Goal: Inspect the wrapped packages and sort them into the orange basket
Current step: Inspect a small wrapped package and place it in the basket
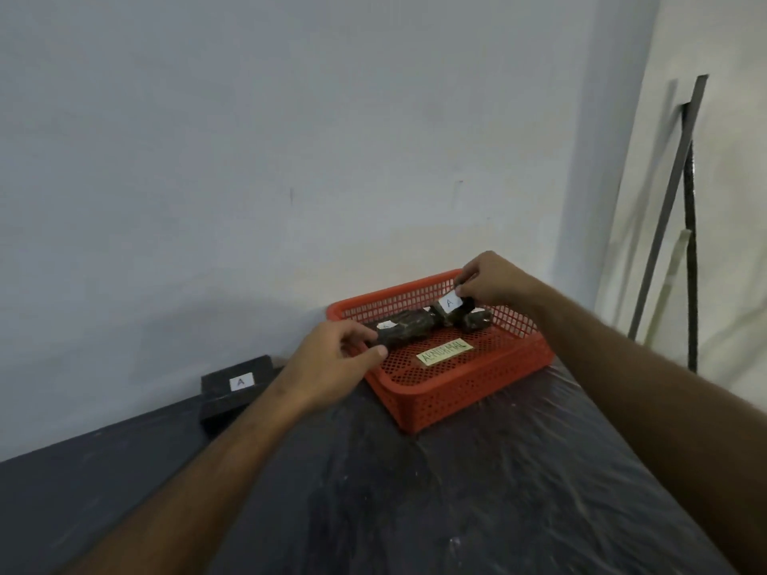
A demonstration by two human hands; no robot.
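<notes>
An orange mesh basket stands on the table by the wall, with a pale label reading roughly "ABNORMAL" on its floor. Inside it, my left hand grips the near end of a long dark wrapped package that lies across the basket. My right hand pinches a second dark wrapped package with a white "A" label, at the basket's far side. Another dark wrapped piece lies just under it.
A black wrapped box with a white "A" label sits at the left by the wall. The table is covered in dark plastic sheeting. Metal rods lean against the wall at the right.
</notes>
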